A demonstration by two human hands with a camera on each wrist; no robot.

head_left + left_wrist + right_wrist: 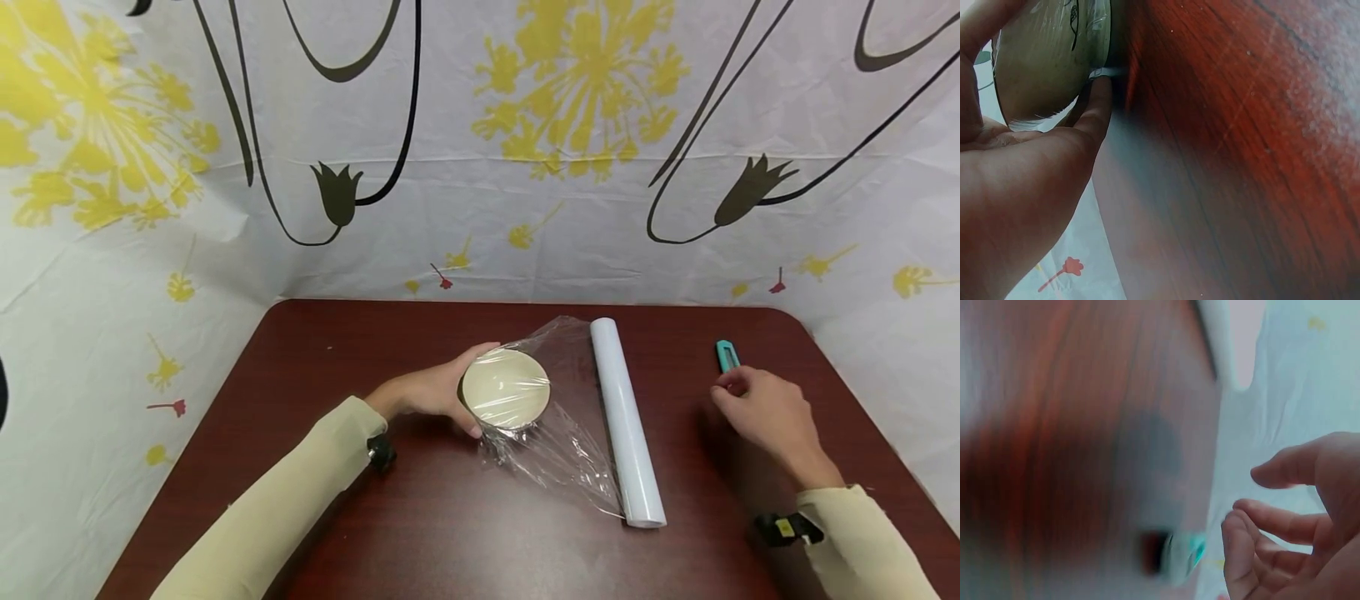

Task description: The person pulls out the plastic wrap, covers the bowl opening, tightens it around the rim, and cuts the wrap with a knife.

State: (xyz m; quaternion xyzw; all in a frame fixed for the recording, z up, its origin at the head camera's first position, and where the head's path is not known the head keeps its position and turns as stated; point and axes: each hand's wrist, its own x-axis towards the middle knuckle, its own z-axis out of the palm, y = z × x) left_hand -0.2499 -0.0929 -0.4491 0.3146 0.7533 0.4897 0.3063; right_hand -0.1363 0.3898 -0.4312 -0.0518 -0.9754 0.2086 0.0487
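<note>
My left hand (435, 390) grips the side of a cream bowl (504, 390), thumb on the near side and fingers round the back. Clear plastic wrap (570, 454) stretches over the bowl's mouth and runs right to a long white roll (627, 425) lying on the table. In the left wrist view the bowl's outer wall (1044, 62) sits against the palm. At the right, my right hand (776, 421) is just over a teal box cutter (726, 354), partly hiding it. The right wrist view shows thumb and fingertips apart with nothing between them, and the blurred cutter (1185, 557) beside them.
A dark red-brown wooden table (450, 533) carries everything. Behind it and along both sides hangs a white sheet (450, 225) with yellow and dark flower prints. The box cutter is near the table's right edge.
</note>
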